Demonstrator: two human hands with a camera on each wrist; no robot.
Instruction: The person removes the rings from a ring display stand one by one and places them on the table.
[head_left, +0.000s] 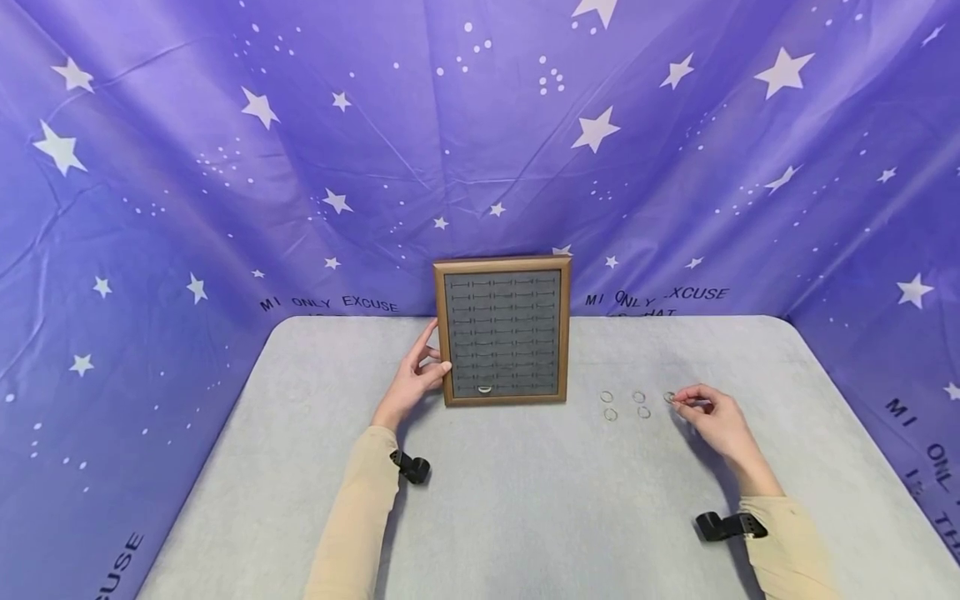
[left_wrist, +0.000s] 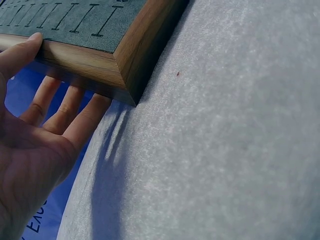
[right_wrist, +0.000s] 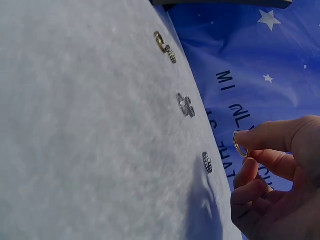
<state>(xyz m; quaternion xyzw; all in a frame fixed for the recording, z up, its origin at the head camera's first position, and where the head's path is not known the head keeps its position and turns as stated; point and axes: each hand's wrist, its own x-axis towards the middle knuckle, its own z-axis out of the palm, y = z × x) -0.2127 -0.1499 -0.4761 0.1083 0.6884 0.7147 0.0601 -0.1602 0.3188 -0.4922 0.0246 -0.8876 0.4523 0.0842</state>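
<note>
A wooden-framed ring display tray (head_left: 502, 401) with rows of slots in dark grey padding stands upright at the back of the table. One silvery ring (head_left: 484, 389) sits in a slot of its lowest row, left of the middle. My left hand (head_left: 411, 385) grips the tray's left side, thumb on the front of the wooden frame (left_wrist: 85, 62) and fingers behind it. To the right, my right hand (head_left: 716, 421) pinches a gold-coloured ring (right_wrist: 240, 146) between thumb and fingers, raised above the table. Several loose rings (head_left: 611, 414) lie on the table left of that hand.
The loose rings lie in two short rows on the pale grey tabletop (head_left: 540, 500), patterned rings (right_wrist: 185, 106) among them. A purple star-printed cloth (head_left: 450, 125) hangs close behind the tray and along both sides. Each wrist wears a black camera on a strap (head_left: 731, 526).
</note>
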